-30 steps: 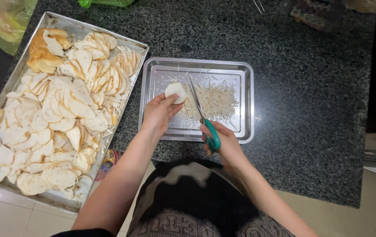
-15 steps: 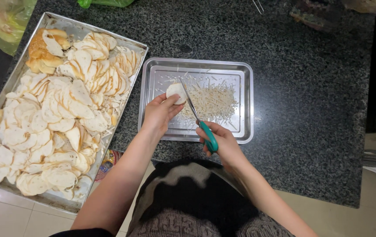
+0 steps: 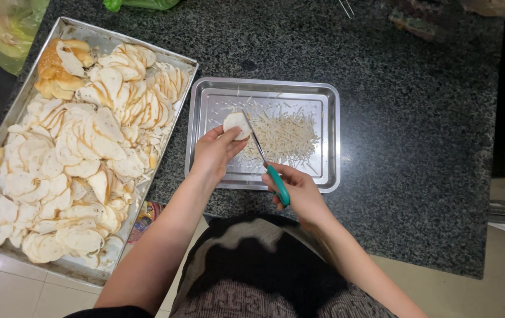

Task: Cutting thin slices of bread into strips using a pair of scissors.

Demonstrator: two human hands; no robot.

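Left hand (image 3: pixel 214 154) pinches 1 pale round slice (image 3: pixel 236 122) over the small steel tray (image 3: pixel 329 138), so cut pieces drop onto the heap of thin shreds (image 3: pixel 285 136) already there; right hand (image 3: pixel 299 191) is closed round the green handle of the scissors (image 3: pixel 267 162), blades meeting the slice edge. Large tray (image 3: pixel 187 65) of uncut slices sits just left on the dark worktop (image 3: pixel 417 118), within reach; nothing blocks either hand.

Bare counter (image 3: pixel 417 118) right of small tray (image 3: pixel 329 135); big tray (image 3: pixel 179 94) crowds left.
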